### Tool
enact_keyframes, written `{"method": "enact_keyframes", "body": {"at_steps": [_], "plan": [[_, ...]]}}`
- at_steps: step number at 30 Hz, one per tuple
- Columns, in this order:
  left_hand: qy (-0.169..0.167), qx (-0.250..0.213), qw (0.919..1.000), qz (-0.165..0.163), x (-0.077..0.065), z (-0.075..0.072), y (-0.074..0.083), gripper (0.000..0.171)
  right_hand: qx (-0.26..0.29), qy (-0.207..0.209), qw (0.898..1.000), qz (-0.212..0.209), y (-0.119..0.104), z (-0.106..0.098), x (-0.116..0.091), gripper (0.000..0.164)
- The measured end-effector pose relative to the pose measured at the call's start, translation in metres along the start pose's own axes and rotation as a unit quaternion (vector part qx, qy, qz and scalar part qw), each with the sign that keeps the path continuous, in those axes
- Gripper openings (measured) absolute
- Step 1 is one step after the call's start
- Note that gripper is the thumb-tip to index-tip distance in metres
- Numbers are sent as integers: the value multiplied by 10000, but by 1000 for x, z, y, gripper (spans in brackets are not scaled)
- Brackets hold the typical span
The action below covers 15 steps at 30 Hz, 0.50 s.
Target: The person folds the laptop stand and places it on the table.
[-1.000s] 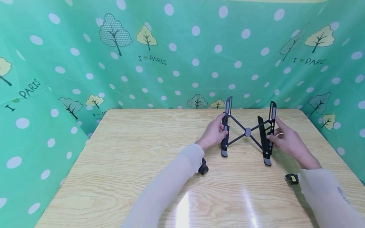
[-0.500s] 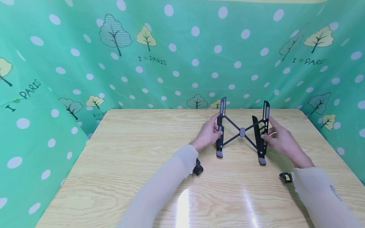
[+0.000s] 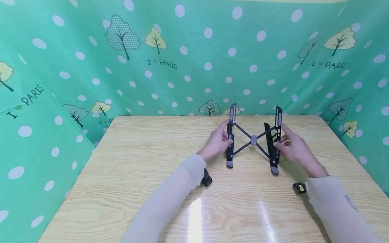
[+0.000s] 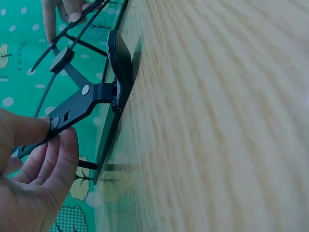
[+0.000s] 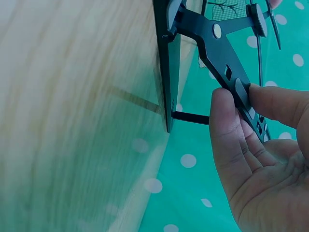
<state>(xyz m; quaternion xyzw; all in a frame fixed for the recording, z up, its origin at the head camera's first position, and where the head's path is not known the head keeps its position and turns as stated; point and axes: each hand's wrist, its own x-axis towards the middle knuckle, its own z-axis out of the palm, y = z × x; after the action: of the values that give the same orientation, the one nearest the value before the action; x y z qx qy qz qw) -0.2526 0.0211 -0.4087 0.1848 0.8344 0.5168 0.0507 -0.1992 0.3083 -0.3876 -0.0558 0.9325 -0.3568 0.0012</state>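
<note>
A black folding stand [image 3: 253, 140] with crossed struts stands unfolded on the wooden table [image 3: 136, 168]. My left hand [image 3: 217, 143] pinches its left raised arm between thumb and fingers; the left wrist view shows that arm [image 4: 72, 108] in my fingertips [image 4: 60, 150]. My right hand [image 3: 290, 146] pinches the right raised arm, seen close in the right wrist view as a black bar [image 5: 227, 65] under my thumb [image 5: 275, 104]. The stand's grey-tipped feet [image 3: 230, 164] rest on the table.
A green polka-dot cloth [image 3: 182, 60] with trees walls in the table on three sides. Small black wrist devices sit at my left sleeve [image 3: 206, 179] and right sleeve [image 3: 299, 188]. The table's far edge runs just behind the stand.
Both hands have slid the stand to the left across the table, keeping their hold on its two arms. The stand's spread looks unchanged.
</note>
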Motion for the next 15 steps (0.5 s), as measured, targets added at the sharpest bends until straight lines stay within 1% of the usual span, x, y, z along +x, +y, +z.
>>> {"method": "enact_keyframes", "body": {"at_steps": [6, 15], "plan": [[45, -5, 10000, 61, -4, -4, -1, 88, -3, -5, 10000, -12, -4, 3, 1, 86], [122, 0, 9999, -37, -12, -12, -3, 89, 122, -105, 9998, -73, -12, 9, 2, 85]]}}
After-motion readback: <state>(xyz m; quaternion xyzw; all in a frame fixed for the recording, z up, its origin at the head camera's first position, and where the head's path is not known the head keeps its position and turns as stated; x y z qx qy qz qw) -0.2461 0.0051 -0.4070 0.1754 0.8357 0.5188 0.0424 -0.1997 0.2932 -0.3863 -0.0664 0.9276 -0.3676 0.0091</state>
